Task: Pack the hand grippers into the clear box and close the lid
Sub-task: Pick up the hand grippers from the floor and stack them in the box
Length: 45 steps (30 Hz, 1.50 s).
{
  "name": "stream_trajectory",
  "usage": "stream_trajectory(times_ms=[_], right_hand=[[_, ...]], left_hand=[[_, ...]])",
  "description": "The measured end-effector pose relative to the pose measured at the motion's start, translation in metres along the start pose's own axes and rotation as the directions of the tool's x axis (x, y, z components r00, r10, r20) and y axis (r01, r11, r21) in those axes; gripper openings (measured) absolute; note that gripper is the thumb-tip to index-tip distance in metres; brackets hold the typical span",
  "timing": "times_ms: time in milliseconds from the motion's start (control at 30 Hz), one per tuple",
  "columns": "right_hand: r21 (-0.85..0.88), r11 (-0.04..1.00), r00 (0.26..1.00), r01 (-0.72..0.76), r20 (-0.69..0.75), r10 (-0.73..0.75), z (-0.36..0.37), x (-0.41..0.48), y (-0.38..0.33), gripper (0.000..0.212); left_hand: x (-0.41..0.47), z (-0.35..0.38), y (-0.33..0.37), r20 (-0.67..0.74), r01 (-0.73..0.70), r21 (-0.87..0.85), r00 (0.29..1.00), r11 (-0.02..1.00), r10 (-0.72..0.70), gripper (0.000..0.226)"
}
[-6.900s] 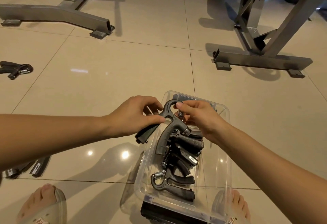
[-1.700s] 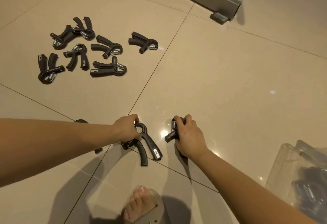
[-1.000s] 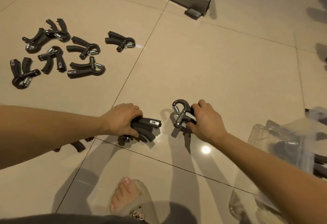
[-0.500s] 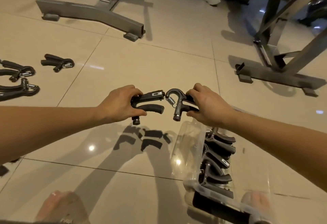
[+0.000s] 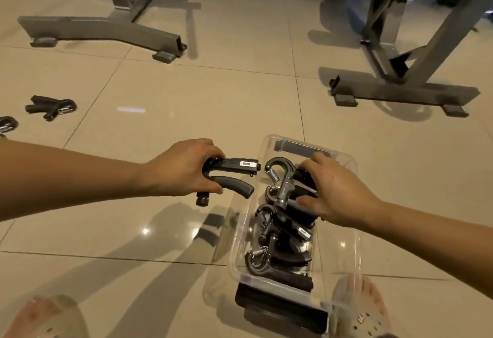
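The clear box stands open on the tiled floor between my feet, with several black hand grippers stacked inside. My left hand grips a black hand gripper by its looped end, just left of the box's rim, handles pointing right. My right hand holds another hand gripper by its handles over the box's far half, spring and hook end pointing left. The lid's dark latch shows at the near end.
Loose hand grippers lie on the floor at far left, one whole and another cut by the frame edge. Grey metal equipment bases stand at back left and back right. My sandalled feet flank the box.
Both hands carried their grippers rightward and down to the box. The right hand's gripper is now over the box's inside; the left one is at its left rim.
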State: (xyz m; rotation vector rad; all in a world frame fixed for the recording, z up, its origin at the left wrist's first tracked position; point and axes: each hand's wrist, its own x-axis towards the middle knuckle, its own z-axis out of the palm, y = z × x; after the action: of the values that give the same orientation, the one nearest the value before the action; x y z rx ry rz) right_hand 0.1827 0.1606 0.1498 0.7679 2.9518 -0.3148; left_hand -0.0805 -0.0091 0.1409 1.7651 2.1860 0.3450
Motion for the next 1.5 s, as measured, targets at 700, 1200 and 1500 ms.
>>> stream_trajectory(times_ms=[700,1200,1500], right_hand=[[-0.104,0.991,0.95,-0.08,0.292,0.108,0.128,0.005,0.0,0.05],[0.054,0.953,0.922,-0.297,0.278,0.271,0.143,-0.002,0.013,0.063],[0.021,0.955,0.916,-0.295,0.291,0.276,0.149,0.002,0.012,0.067]], left_hand=[[0.006,0.022,-0.025,0.011,-0.003,-0.102,1.0,0.995,0.004,0.049],[0.014,0.029,-0.017,0.03,-0.051,-0.147,0.998,0.988,0.056,0.049],[0.014,0.034,-0.018,0.054,-0.052,-0.161,0.997,0.986,0.061,0.047]])
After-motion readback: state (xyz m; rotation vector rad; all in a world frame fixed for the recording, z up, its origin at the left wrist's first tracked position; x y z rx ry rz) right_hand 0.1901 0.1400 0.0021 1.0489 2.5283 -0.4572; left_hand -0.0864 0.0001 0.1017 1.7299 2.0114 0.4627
